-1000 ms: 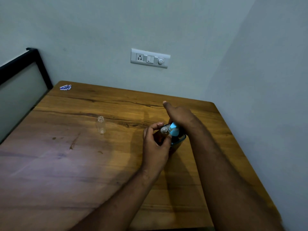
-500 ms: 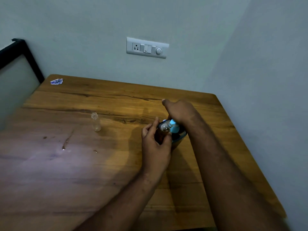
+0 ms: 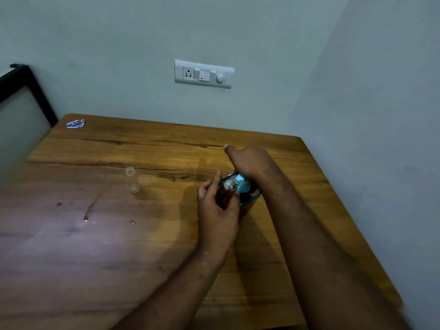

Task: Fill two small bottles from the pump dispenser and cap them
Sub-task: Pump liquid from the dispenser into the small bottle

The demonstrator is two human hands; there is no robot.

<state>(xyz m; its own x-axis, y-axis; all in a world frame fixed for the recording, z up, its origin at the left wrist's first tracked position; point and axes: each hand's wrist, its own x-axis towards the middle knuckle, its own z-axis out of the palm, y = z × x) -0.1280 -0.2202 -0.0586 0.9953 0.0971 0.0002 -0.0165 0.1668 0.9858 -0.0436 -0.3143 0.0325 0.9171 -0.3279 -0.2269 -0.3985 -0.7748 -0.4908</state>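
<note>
The left hand [image 3: 217, 214] curls its fingers [image 3: 205, 189] round a small bottle [image 3: 227, 190], holding it upright with its round glassy mouth catching the light right beneath the pale blue nozzle of the pump dispenser [image 3: 245, 189]. The bottle looks dark amber through the grip, though the hand hides most of its body. The right hand [image 3: 250, 160] lies on top of the dispenser's pump head with the thumb stretched out to the left; whether its fingers wrap the head or only press on it cannot be told, since they are hidden behind the hand. Only the dispenser's blue plastic spout and a dark, glossy, rounded shoulder show between the two hands.

A second small bottle [image 3: 132, 179], clear, cylindrical and uncapped, stands upright on the desk [image 3: 95, 246] well to the left of the hands. The desk is wood-grain laminate with rounded corners, dark knots and long streaks; a few wet-looking drops and a smear sit near its left side. A small blue and white sticker [image 3: 75, 124] lies at the far left corner. A white switch plate [image 3: 204, 73] with socket and round knob is on the plain matte wall
</note>
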